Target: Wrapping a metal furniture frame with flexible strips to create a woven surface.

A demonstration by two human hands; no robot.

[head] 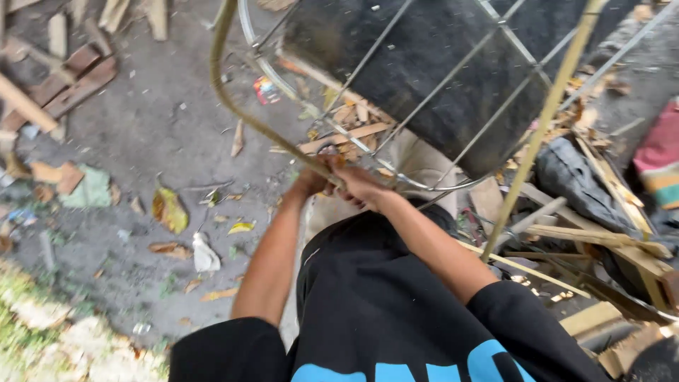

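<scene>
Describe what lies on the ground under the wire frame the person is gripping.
Under the wire frame, pale wood offcuts and dry leaves lie on grey ground. The black sheet inside it hides the rest. Both hands, left hand and right hand, grip its rim.

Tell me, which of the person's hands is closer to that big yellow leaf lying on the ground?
Left. The left hand grips the cane frame, up and right of the yellow leaf. The right hand sits beside it, farther right, on the same frame.

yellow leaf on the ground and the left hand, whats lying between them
In the head view, between the yellow leaf and the left hand lies grey dirt ground with small leaf scraps and a thin twig.
</scene>
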